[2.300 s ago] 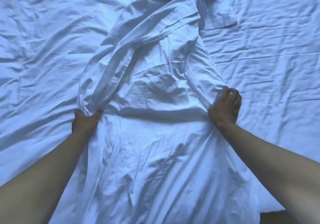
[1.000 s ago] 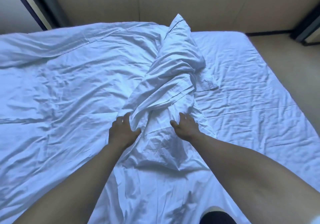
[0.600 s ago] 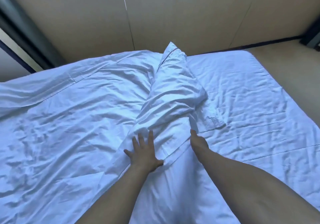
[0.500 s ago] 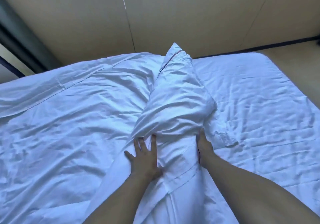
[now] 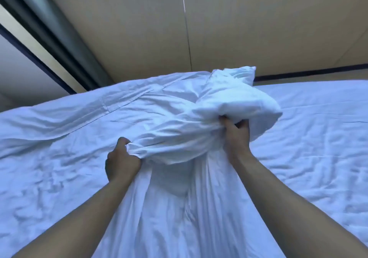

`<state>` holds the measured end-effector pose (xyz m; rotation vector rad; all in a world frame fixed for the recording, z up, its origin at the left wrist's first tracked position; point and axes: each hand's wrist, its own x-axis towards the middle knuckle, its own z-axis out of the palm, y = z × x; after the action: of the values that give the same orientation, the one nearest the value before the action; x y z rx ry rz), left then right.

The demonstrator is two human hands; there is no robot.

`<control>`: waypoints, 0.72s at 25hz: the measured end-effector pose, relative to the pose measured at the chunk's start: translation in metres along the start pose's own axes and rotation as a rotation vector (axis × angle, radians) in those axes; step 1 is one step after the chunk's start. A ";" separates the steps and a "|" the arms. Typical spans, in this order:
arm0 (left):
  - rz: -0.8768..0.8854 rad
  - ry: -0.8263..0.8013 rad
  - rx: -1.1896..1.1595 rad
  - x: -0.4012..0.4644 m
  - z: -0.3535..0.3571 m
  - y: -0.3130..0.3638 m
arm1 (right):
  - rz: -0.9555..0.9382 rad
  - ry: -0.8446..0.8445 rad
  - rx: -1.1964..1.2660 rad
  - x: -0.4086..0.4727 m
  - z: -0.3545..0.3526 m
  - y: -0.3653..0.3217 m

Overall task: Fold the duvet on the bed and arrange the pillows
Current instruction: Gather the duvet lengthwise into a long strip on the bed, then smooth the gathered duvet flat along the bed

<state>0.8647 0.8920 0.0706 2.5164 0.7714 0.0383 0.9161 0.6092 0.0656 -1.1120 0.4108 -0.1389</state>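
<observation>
A white duvet (image 5: 59,142) lies crumpled over the left and middle of the bed. A bunched roll of the duvet (image 5: 229,98) is lifted off the mattress in the middle. My left hand (image 5: 121,162) is clenched on a gathered fold at the roll's lower left. My right hand (image 5: 236,136) grips the underside of the roll's thick far part. More duvet cloth hangs down between my forearms toward me. I see no separate pillow.
The white fitted sheet (image 5: 318,138) shows bare on the right half of the bed. A beige panelled wall (image 5: 219,28) runs behind the bed. A dark curtain or frame (image 5: 59,38) slants down at the far left.
Both hands went from lying flat on the roll to clenching it. The bunched duvet has come up off the bed and shifted right. The view has tilted up toward the wall.
</observation>
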 end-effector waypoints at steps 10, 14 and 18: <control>0.223 -0.260 0.500 0.059 0.109 0.010 | -0.068 -0.364 -1.874 0.125 0.010 0.065; 0.121 -0.246 0.559 0.094 0.196 -0.036 | -0.121 -0.050 -1.800 0.163 -0.072 0.145; 0.156 -0.206 0.581 0.100 0.226 -0.038 | -0.225 0.008 -1.764 0.182 -0.071 0.174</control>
<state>0.9668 0.8689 -0.1566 3.0541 0.5545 -0.4456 1.0391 0.5700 -0.1618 -2.8957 0.3634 0.0719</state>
